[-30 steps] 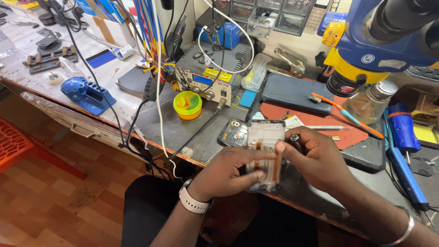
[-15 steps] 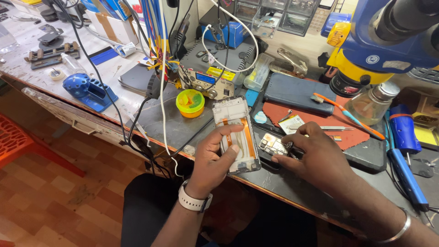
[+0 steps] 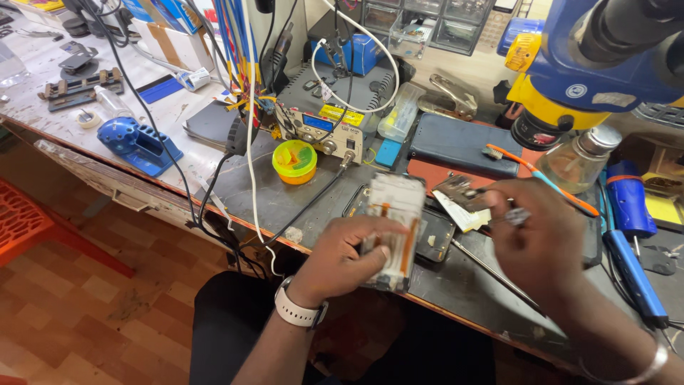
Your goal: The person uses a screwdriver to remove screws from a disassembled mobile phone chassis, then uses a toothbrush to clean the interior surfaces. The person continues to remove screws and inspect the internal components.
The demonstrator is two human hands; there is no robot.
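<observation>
Left hand [image 3: 342, 260] grips white phone frame [image 3: 392, 228]; right hand [image 3: 541, 242] pinches small metal part [image 3: 518, 214]; yellow tub [image 3: 294, 161] behind.

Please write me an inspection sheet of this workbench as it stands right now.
Surface: dark worktop, crowded and scuffed.
Job's things: opened phone frame in left hand; small metal part at right hand.
Clutter: yellow-green tub, blue holder, glass bottle, orange toothbrush, blue tool.
Grippers: both hands bare, both gripping.
Cables: white cable and black leads over the front edge.
Surroundings: tiled floor, orange chair, microscope.
</observation>
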